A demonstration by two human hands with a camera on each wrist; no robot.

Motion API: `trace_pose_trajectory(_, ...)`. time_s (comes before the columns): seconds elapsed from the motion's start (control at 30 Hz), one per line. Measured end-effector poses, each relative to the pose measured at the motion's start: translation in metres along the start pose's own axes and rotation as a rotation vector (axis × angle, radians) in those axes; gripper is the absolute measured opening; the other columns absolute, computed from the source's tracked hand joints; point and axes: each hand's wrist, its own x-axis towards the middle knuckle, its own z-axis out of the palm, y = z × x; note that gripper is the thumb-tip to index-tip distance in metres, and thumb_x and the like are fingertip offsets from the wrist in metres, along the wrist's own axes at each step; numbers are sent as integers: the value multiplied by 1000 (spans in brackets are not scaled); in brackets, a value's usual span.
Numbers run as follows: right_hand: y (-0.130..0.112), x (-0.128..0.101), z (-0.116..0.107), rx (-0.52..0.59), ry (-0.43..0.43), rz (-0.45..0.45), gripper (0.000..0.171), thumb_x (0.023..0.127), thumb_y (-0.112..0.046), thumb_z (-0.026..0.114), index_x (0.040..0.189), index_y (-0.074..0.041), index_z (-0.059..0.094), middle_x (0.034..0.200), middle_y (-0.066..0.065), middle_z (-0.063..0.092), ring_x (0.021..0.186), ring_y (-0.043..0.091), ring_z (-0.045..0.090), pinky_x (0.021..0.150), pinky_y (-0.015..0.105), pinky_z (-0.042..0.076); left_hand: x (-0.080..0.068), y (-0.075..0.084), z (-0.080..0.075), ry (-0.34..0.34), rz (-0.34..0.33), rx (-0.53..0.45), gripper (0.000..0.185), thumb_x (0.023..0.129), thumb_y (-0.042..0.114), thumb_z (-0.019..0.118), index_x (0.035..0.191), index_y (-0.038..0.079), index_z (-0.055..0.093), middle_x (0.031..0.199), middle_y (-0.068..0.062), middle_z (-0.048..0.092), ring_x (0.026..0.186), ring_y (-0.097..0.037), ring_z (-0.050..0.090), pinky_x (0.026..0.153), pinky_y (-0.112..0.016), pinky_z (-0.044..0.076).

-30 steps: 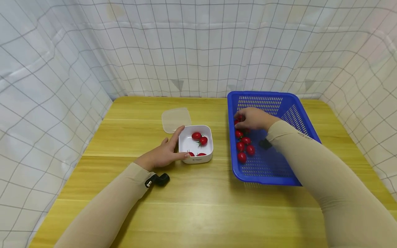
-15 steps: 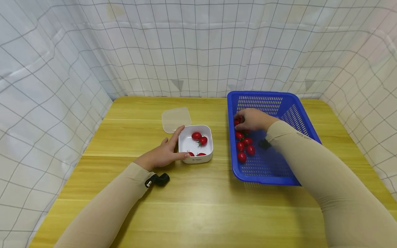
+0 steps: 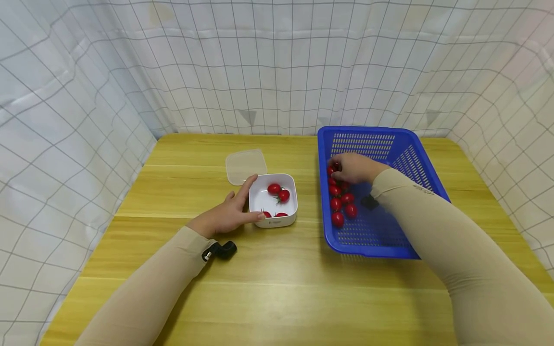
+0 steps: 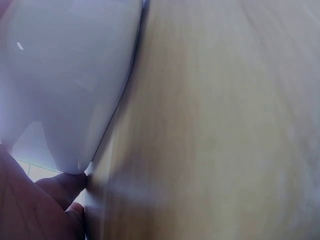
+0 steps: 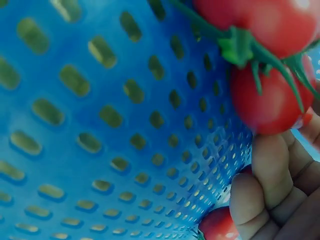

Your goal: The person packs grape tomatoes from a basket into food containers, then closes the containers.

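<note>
A white square food box (image 3: pixel 273 222) with a few cherry tomatoes (image 3: pixel 274 189) inside stands on the table. My left hand (image 3: pixel 229 214) holds this box from the left, thumb at its front wall and fingers at the back-left corner. In the left wrist view, fingertips (image 4: pixel 65 187) touch the foot of the box's wall. My right hand (image 3: pixel 352 167) reaches into the blue basket (image 3: pixel 327 233), its thumb and fingers around a cherry tomato (image 5: pixel 270 100) with green stems. Several more cherry tomatoes (image 3: pixel 337 219) lie along the basket's left side; some are partly hidden by this hand.
A translucent lid (image 3: pixel 245 166) lies flat behind the box. The wooden table (image 3: pixel 268 288) runs back to a white checked curtain (image 3: pixel 285 72), which also closes off both sides. The basket's raised rim stands at the table's right.
My right hand has shifted slightly toward me and to the right within the basket, and several tomatoes near it have moved a little. The left hand and box have stayed still.
</note>
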Motion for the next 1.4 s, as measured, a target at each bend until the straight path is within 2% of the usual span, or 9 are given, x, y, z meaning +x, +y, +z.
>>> trace_pose_trajectory(0.17,0,-1,0,-5,-16,-18,29,98,-17,72,122,-2,69,106,14,72,96,28,67,95,50,55,-1,1,0,3,-5,-1,107,97,49,69,169,33,-9,178,-7,11,163,-44,13,129,-63,-11)
trace_pose_trajectory(0.3,0,-2,-2,-7,-14,-19,25,98,-18,73,119,-5,70,103,12,71,95,27,65,93,49,54,-2,3,0,4,-8,-7,107,98,46,69,169,33,-9,178,-7,11,163,-43,10,129,-63,-12)
trace_pose_trajectory(0.5,0,-4,-7,5,22,-35,26,99,-20,72,120,-5,70,104,11,69,98,29,65,93,51,53,-3,3,0,12,-12,-1,106,97,46,69,169,32,-8,178,-9,11,162,-49,6,129,-64,-10)
trace_pose_trajectory(0.8,-5,-10,-12,28,38,-32,27,102,-20,70,123,-3,67,103,13,69,96,29,64,92,51,53,-5,4,0,21,-35,2,106,97,49,69,168,38,-8,179,-5,8,159,-57,-6,126,-75,1)
trace_pose_trajectory(0.93,-7,-12,-12,39,33,-30,25,101,-20,70,121,-4,66,101,11,68,92,27,64,88,48,54,-4,3,0,25,-35,-3,106,97,48,70,168,37,-7,178,-6,10,159,-56,-4,125,-76,3)
trace_pose_trajectory(1.17,-3,-14,-5,93,38,3,23,101,-22,71,118,-7,67,98,9,67,87,24,62,84,43,53,-2,0,3,47,13,-18,105,97,44,70,170,29,-5,177,-7,16,163,-42,9,129,-65,-10)
trace_pose_trajectory(1.4,-3,-18,-1,163,40,-15,21,101,-21,71,116,-7,66,97,9,66,86,24,60,80,39,51,-1,-4,4,49,32,-17,107,97,46,71,170,24,-4,177,-8,15,163,-42,15,128,-65,-11)
